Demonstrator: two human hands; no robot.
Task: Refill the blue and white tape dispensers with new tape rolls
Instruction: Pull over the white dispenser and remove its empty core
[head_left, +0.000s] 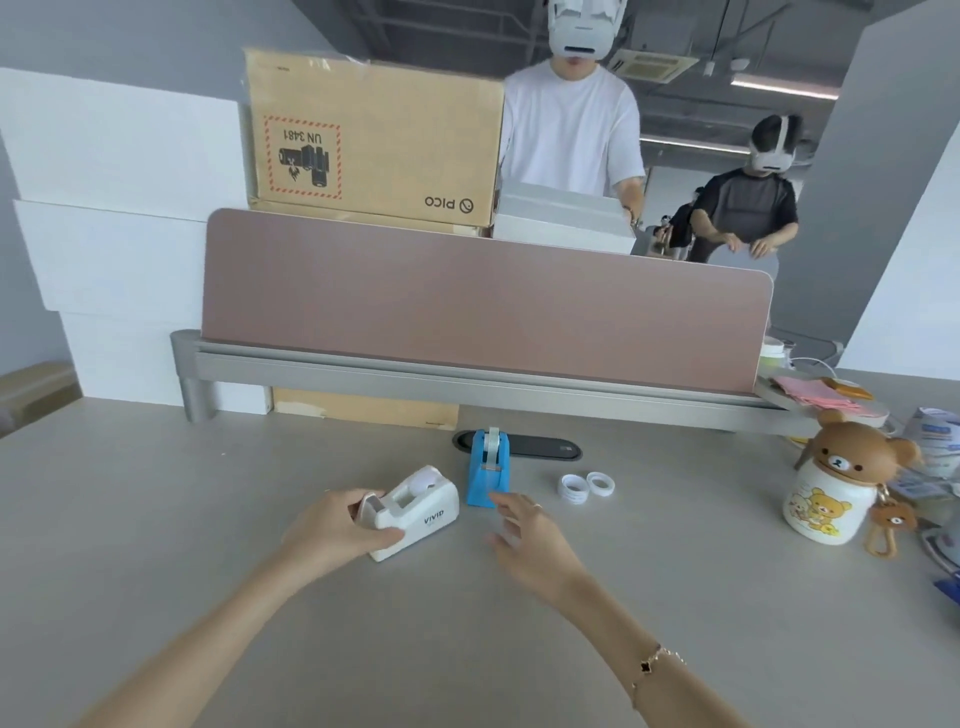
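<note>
on the desk (208, 519): two dispensers (421, 512), two tape rolls (587, 486), two hands (332, 530).

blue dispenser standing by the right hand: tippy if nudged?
Probably. The blue dispenser looks tall and narrow with a small footprint, so a sideways push may topple it. The table looks smooth, so a low push likely slides it. The right hand hovers near its base.

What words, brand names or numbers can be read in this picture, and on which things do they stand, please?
"VIVID": side of the white tape dispenser.
"UN 3481": upside down, in the red hazard label on the cardboard box.
"PICO": upside down, with a round logo, low on the same box.
Print on the blue-and-white packets at the far right: too blurred to read.
</note>
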